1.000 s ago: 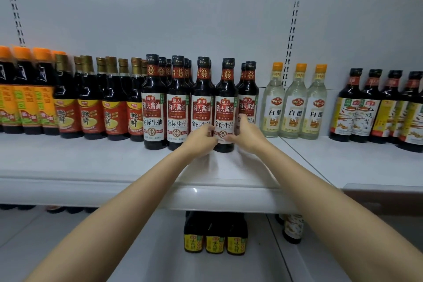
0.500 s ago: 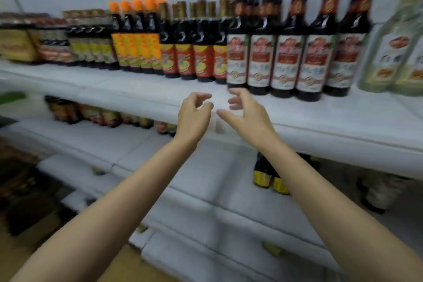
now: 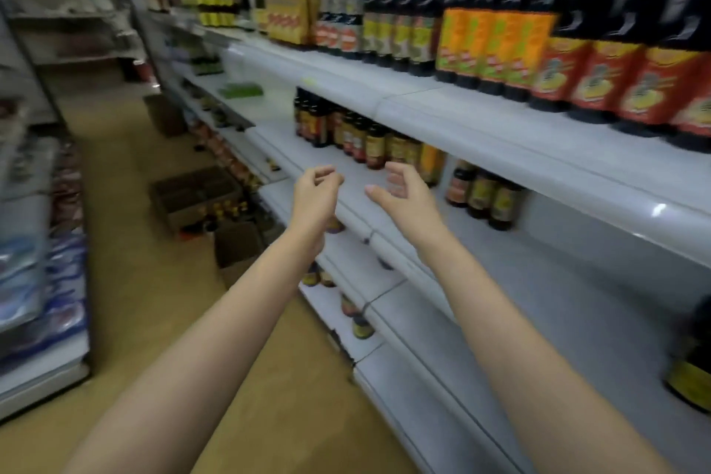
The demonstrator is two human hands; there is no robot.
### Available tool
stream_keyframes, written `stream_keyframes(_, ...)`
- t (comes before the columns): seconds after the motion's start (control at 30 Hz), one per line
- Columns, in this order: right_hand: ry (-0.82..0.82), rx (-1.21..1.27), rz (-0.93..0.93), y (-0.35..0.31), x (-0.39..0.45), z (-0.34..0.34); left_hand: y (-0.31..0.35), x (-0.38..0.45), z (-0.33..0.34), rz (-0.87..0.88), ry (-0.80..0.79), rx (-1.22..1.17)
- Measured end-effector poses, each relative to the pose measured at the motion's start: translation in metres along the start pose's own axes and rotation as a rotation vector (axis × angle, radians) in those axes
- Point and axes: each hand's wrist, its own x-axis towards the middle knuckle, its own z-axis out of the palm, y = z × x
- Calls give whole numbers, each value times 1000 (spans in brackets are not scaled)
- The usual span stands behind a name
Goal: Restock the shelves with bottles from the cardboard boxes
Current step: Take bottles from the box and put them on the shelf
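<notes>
My left hand (image 3: 316,193) and my right hand (image 3: 404,197) hang in mid-air in front of the white shelves (image 3: 481,119), both empty with fingers loosely curled. Dark sauce bottles with red and orange labels (image 3: 600,69) stand in rows on the upper shelf at the right. Smaller bottles (image 3: 369,138) stand on the shelf below, just beyond my hands. On the floor to the left sit open cardboard boxes (image 3: 200,200); one holds several dark bottles with yellow caps (image 3: 227,210). The picture is blurred by motion.
An aisle with a tan floor (image 3: 127,281) runs ahead on the left. A second shelving unit with packaged goods (image 3: 34,242) lines its left side. Another box (image 3: 165,113) stands farther down the aisle, against the shelf base.
My hands have let go of the dark bottle on the shelf and drawn back. My view has swung left and down the aisle, bringing the floor boxes into sight.
</notes>
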Motion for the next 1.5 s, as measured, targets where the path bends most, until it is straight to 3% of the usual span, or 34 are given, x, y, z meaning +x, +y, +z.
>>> stream_keyframes(0.2,-135,112,133,12,70,137,-39,87,-104,-123,171,52)
stream_keyframes(0.47,-344,97,244,33,137,265,-107,160,-206,-312,320,10)
stream_keyframes(0.73,-510,154,232,45,237,383,-147,264,-276,-341,485,102)
stream_keyframes(0.97,-667,90,154,22,353,476,-140,380,-339,-339,663,181)
stream_keyframes(1.27,-729,7,176,26,451,584,-167,492,-405,-414,701,177)
stream_keyframes(1.5,-668,-107,175,28,531,691,-195,602,-477,-416,536,225)
